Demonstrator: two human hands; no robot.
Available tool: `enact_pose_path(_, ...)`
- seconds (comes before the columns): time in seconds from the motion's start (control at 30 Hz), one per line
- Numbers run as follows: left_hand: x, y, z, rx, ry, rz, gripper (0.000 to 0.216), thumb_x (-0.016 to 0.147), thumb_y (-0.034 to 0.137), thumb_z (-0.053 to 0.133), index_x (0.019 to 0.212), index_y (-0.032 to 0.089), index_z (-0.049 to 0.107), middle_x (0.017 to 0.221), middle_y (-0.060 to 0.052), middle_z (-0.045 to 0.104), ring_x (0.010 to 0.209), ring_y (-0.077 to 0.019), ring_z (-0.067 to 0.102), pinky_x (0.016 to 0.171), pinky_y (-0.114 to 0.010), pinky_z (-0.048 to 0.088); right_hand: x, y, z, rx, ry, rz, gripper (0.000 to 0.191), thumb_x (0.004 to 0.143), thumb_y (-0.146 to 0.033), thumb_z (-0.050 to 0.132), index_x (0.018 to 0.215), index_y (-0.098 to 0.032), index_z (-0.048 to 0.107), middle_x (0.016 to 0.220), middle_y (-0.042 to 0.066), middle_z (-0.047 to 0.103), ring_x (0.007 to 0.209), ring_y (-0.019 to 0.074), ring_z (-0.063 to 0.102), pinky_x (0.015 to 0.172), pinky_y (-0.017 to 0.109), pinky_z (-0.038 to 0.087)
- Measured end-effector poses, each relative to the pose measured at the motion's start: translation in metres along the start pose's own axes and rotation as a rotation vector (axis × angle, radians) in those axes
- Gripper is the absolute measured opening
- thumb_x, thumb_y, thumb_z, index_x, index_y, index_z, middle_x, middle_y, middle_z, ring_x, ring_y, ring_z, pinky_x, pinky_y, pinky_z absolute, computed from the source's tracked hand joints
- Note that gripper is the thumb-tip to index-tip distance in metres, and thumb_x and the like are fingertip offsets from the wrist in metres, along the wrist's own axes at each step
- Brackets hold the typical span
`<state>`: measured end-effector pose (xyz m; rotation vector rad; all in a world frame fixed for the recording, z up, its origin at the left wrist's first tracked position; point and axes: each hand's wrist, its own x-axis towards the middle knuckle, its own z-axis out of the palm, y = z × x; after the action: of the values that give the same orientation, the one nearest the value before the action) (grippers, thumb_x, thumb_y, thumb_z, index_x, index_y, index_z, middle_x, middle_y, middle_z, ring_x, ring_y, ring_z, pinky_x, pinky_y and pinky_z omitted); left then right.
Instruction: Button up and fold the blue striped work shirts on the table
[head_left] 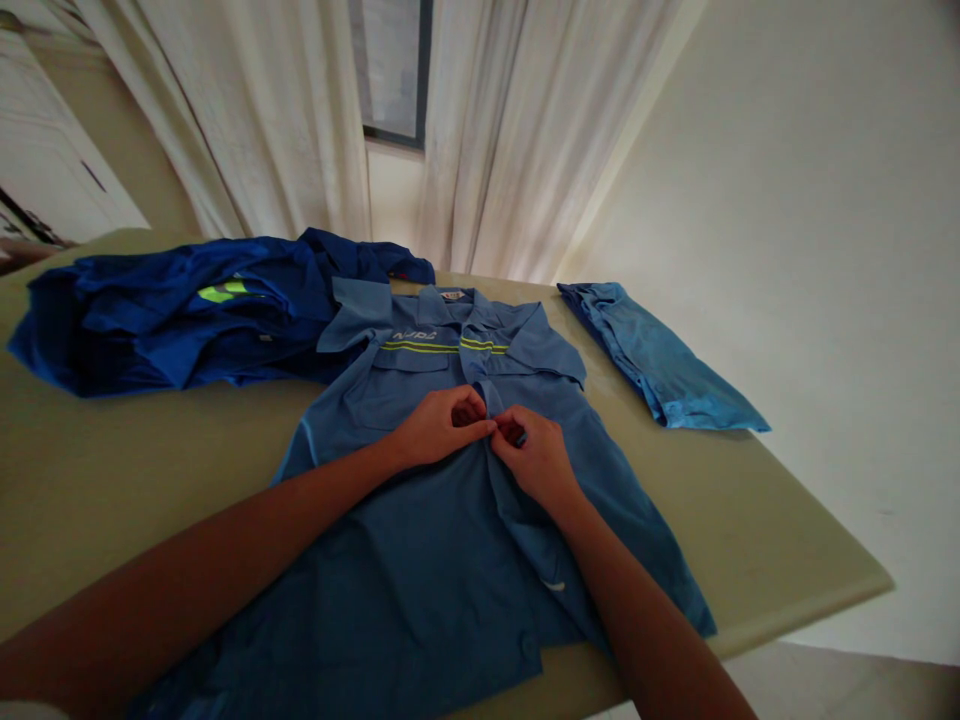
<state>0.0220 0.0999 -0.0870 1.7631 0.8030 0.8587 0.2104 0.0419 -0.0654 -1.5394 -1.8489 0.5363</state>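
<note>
A blue short-sleeved work shirt (405,540) lies spread face up, its collar pointing away from me. Two yellow stripes and white lettering cross its chest. My left hand (446,425) pinches the front placket near the middle of the shirt, thumb against fingers. Right beside it, my right hand (536,455) pinches the same placket, and the fingertips of both hands meet there. Whether a button sits between them is hidden by the fingers. Below the hands, the two front edges hang apart, with the right front panel partly folded.
A heap of dark blue clothing (157,310) with a neon yellow patch lies at the back left. At the right edge of the table (795,540) rests a folded lighter blue garment (667,355). Behind stand pale curtains (270,120) and a white wall (817,250).
</note>
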Motion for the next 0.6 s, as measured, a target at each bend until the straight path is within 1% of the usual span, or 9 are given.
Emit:
enact_pose_path(0.07,0.0017,-0.003,-0.0008,-0.034,-0.007,-0.013,0.026,0.085,0.038,0.074,0.094,0.018,0.061,0.082,-0.002,0.073,0.073,-0.0162,0.07,0.067,-0.027,0.054,-0.0002,-0.0002,0.0007,-0.042,0.015,-0.03,0.008,0.086,-0.023,0.063,0.084,-0.021,0.07,0.074,0.002,0.069,0.066,0.0164,0.062,0.065,0.027,0.047)
enact_pose_path(0.2,0.0046,-0.0052,-0.0021,-0.049,-0.039,-0.024,0.021,0.087,0.031,0.071,0.097,0.018,0.058,0.08,-0.001,0.071,0.073,-0.0148,0.069,0.065,-0.025,0.051,0.0004,0.0009,0.0004,-0.06,0.031,-0.066,0.008,0.086,-0.024,0.063,0.087,-0.021,0.07,0.075,0.002,0.068,0.066,0.0159,0.061,0.066,0.028,0.046)
enact_pose_path(0.33,0.006,-0.005,-0.0027,-0.052,-0.065,-0.023,0.02,0.087,0.028,0.071,0.096,0.017,0.057,0.081,0.0,0.07,0.075,-0.0142,0.069,0.068,-0.025,0.052,0.001,0.0034,0.0015,-0.027,0.025,-0.04,0.007,0.085,-0.023,0.064,0.088,-0.02,0.07,0.074,0.001,0.068,0.063,0.0146,0.06,0.065,0.027,0.047)
enact_pose_path(0.47,0.0064,-0.0076,-0.0024,-0.051,-0.071,-0.023,0.021,0.086,0.027,0.071,0.098,0.018,0.057,0.083,0.0,0.07,0.076,-0.0144,0.069,0.071,-0.027,0.054,0.0016,0.0041,0.0017,-0.023,0.03,-0.021,0.017,0.083,-0.023,0.066,0.098,-0.019,0.072,0.076,0.001,0.07,0.064,0.0148,0.062,0.066,0.027,0.048)
enact_pose_path(0.6,0.0066,-0.0074,-0.0026,-0.037,-0.063,-0.015,0.02,0.085,0.029,0.071,0.095,0.017,0.059,0.085,-0.001,0.07,0.079,-0.0149,0.069,0.073,-0.028,0.055,0.0019,0.0018,-0.0007,0.005,0.022,-0.004,0.014,0.082,-0.024,0.065,0.093,-0.02,0.072,0.075,0.001,0.07,0.064,0.0153,0.062,0.065,0.027,0.048)
